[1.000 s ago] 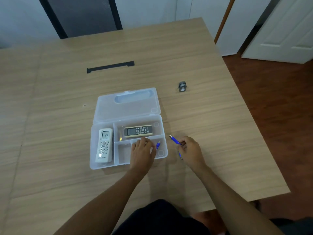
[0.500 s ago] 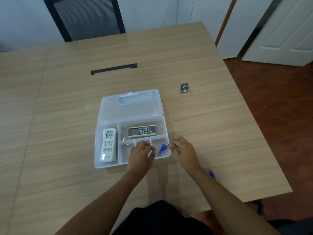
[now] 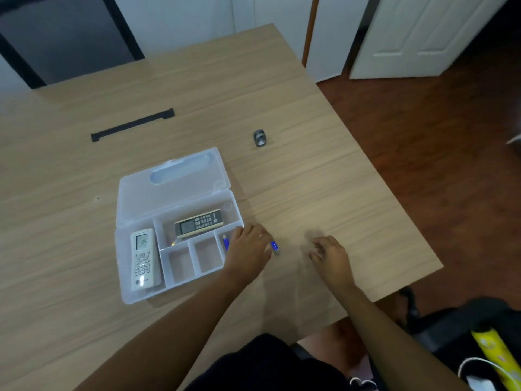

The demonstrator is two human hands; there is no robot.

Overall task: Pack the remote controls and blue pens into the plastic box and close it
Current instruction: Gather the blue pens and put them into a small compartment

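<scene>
The clear plastic box (image 3: 141, 297) lies open on the wooden table, its lid (image 3: 172, 190) flat behind it. A white remote (image 3: 145, 259) fills the left compartment. A dark remote with a beige edge (image 3: 200, 222) lies in the back compartment. One blue pen (image 3: 225, 242) rests in the front right compartment. My left hand (image 3: 249, 253) covers the box's front right corner, and a second blue pen (image 3: 275, 247) pokes out from under its fingers on the right. My right hand (image 3: 329, 255) rests on the table to the right with curled fingers and nothing in it.
A small grey metal piece (image 3: 260, 139) stands behind the box to the right. A black strip (image 3: 132, 125) lies further back. A dark chair (image 3: 64, 38) is at the far edge. The table's right edge (image 3: 394, 193) drops to a brown floor.
My left hand moved right from the middle front compartments to the box's right corner, where a blue pen now shows at its fingers. My right hand drew away from the box to the right.
</scene>
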